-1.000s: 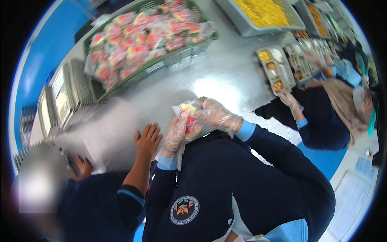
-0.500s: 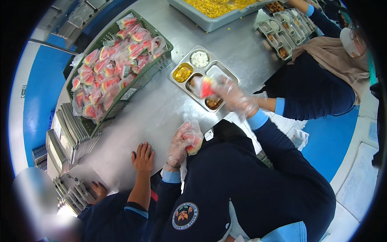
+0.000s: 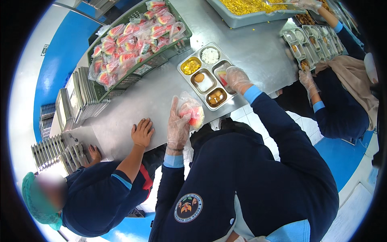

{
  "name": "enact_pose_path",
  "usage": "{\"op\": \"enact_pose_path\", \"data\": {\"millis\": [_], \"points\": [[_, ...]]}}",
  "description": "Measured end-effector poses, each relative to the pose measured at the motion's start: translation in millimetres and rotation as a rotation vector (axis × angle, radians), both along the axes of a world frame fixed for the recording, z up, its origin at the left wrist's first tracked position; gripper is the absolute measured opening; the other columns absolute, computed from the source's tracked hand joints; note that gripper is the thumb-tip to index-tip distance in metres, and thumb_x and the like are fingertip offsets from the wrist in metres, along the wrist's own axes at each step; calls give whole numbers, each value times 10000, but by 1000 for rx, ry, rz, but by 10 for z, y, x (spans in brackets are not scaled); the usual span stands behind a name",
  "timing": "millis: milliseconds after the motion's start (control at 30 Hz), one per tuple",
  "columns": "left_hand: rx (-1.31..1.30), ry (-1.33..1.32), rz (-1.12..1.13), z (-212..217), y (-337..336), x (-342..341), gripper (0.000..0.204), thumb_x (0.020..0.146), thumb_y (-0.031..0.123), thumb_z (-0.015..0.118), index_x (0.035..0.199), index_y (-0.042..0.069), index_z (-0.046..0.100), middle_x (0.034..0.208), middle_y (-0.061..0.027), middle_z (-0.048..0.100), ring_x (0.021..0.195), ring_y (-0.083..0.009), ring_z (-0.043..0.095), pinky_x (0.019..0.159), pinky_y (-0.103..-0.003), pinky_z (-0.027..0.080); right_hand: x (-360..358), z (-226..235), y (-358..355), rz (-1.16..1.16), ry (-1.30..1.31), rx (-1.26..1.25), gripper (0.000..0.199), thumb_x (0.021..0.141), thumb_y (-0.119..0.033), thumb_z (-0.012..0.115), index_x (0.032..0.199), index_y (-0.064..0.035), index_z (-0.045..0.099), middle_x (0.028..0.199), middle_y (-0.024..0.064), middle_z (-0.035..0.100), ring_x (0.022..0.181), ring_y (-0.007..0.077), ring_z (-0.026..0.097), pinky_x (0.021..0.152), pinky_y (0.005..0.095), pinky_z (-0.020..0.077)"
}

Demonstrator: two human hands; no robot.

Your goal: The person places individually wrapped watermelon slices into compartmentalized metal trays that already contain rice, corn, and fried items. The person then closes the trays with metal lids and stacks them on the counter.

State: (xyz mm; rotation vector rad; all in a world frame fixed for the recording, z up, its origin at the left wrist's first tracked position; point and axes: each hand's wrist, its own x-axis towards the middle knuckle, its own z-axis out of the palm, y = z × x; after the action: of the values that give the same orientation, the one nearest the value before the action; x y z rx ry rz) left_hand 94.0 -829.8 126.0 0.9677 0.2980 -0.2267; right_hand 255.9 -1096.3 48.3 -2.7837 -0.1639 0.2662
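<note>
Watermelon point(image 3: 222, 76), one red piece, lies in the long hollow on the right side of a shiny metal tray point(image 3: 207, 84). The tray sits on a metal table point(image 3: 121, 125). At the tray's far end is white crumbly food point(image 3: 210, 55). On the tray's left is yellow food point(image 3: 190, 65). In the tray's middle is a small round brown thing point(image 3: 199, 78), and at its near end are brown lumps point(image 3: 216, 97).

The person's right hand point(image 3: 238, 79) wears a clear glove and reaches over the tray's right edge. Its fingers are right at the red piece, but one cannot tell if they pinch it or are loose. The left hand point(image 3: 178, 129), gloved too, is near the tray, on its near left side. It grips a bagged piece point(image 3: 196, 117) between thumb and fingers.

To the left of the tray, a green basket point(image 3: 171, 52) is full of bagged red fruit point(image 3: 129, 44). Well left of the tray, a co-worker's bare hand point(image 3: 143, 133) lies flat on the table. Behind the tray, to its right, a big grey tub point(image 3: 246, 19) has yellow bits point(image 3: 250, 6). Well right of the tray, a co-worker's gloved hand point(image 3: 308, 84) is at some filled trays point(image 3: 312, 44).
</note>
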Motion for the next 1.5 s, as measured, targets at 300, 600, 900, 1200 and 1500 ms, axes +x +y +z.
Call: {"op": "enact_pose_path", "data": {"millis": [300, 600, 900, 1200, 1500], "points": [[254, -109, -30, 110, -635, 204, 946, 874, -139, 606, 1670, 69, 139, 1348, -146, 600, 1173, -200, 638, 1049, -348, 526, -912, 1041, -81, -7, 516, 1215, 369, 1021, -282, 636, 1288, -27, 656, 1030, 45, 708, 932, 143, 661, 803, 315, 546], [155, -105, -244, 225, -1147, 302, 979, 857, -139, 663, 1670, 95, 170, 1531, -143, 483, 1277, -230, 596, 1023, -359, 555, -924, 978, -427, -268, 494, 1594, 276, 1005, -136, 634, 1245, -3, 668, 1106, 73, 717, 1021, 158, 666, 937, 321, 525], [-145, 177, -196, 145, -1104, 396, 638, 1020, 113, 591, 1594, 59, 318, 1548, -158, 466, 1346, -296, 568, 1044, -413, 567, -784, 920, -590, 121, 296, 1249, 297, 973, -131, 614, 1226, 8, 684, 1301, 229, 659, 1253, 359, 609, 1084, 427, 475], [-74, 134, -276, 255, -1040, 426, 536, 1039, 124, 586, 1529, 26, 393, 1467, -158, 540, 1300, -274, 593, 1040, -399, 559, -583, 1262, -371, 302, 383, 892, 636, 871, -152, 745, 1459, -37, 532, 1408, 220, 587, 1340, 278, 554, 1116, 378, 450], [-90, 114, 94, 11, -1190, 422, 488, 990, 9, 611, 1445, 35, 437, 1374, -141, 583, 1184, -264, 647, 956, -389, 594, -907, 1233, -416, -45, 356, 1308, 538, 971, -211, 732, 1429, 8, 552, 1175, 90, 693, 1124, 134, 627, 1011, 293, 497]]}}
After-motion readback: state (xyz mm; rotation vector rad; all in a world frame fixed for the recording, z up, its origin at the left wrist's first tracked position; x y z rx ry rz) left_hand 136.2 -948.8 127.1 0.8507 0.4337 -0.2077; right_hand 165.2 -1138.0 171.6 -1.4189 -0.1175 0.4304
